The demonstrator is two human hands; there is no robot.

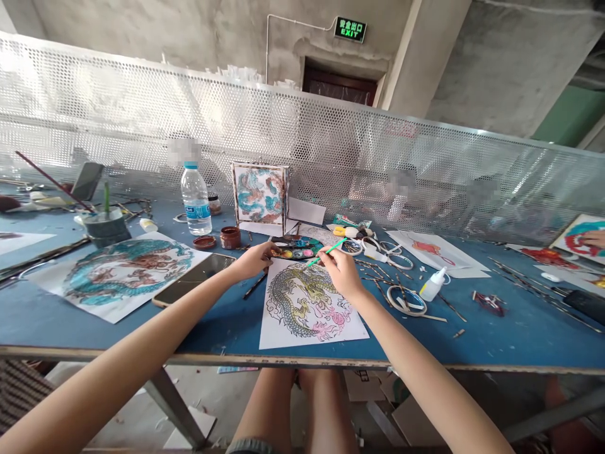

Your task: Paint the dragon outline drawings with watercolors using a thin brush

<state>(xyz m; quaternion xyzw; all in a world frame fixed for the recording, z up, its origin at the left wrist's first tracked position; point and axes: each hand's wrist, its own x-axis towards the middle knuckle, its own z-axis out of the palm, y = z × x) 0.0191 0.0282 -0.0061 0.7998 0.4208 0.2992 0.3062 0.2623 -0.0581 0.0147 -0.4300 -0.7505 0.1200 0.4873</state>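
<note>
In my right hand (341, 270) is a thin green paintbrush (334, 246), pinched between the fingers, its tip low over the top of a dragon picture (307, 306). The sheet lies flat before me, its dragon coloured yellow-green and grey, with pink at the lower right. My left hand (253, 260) is closed at the left edge of a dark paint palette (299, 242), which has wells of yellow, pink and other colours. The palette sits just beyond the sheet's top edge. My left fingertips are partly hidden against it.
Left of me are a phone (191, 280), a blue dragon painting (127, 271) and a water cup (106, 228). Behind stand a water bottle (195, 202), brown paint jar (230, 238) and framed dragon (260, 194). To the right lie tape rolls (406, 301), twigs and a glue bottle (432, 285).
</note>
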